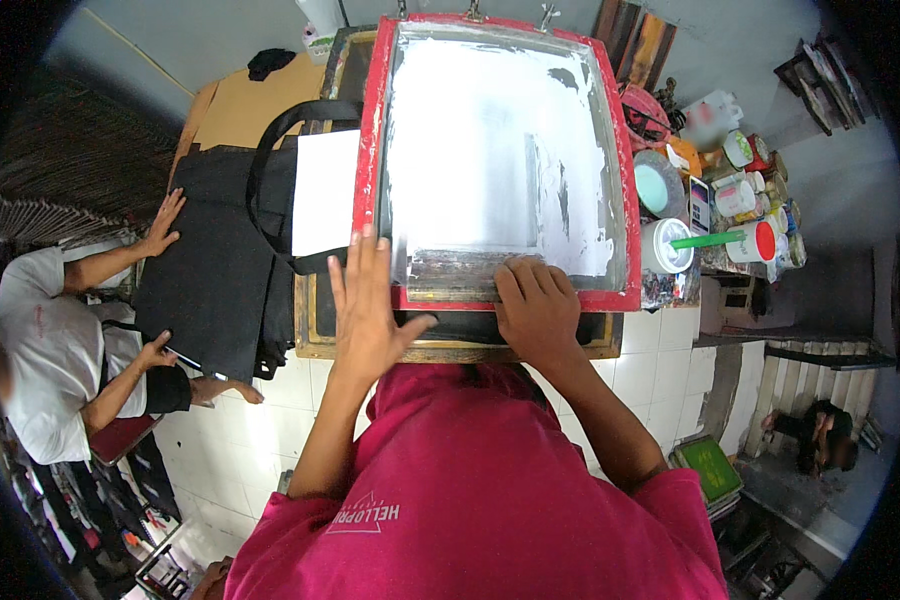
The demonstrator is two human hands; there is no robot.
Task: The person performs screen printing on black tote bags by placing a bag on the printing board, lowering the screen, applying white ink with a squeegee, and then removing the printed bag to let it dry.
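Note:
In front of me lies a screen-printing frame (630, 240) with a red rim and a whitish mesh. A grey, ink-stained squeegee (450, 272) rests along the near end of the mesh. The curled fingers of my right hand (538, 312) grip its right part. My left hand (365, 310) is spread flat, fingertips at the frame's near left side and thumb pointing right. Just beyond it a white sheet (325, 190) sticks out from under the frame. A black strap (260, 180) loops around the sheet's left side.
Black fabric pieces (205, 240) are stacked at left, where a person in a white shirt (45, 340) rests one hand on them. Tubs of ink (735, 195), a white pot (667, 245) and a green-handled tool (708, 240) crowd the right. Another person (825, 440) crouches far right.

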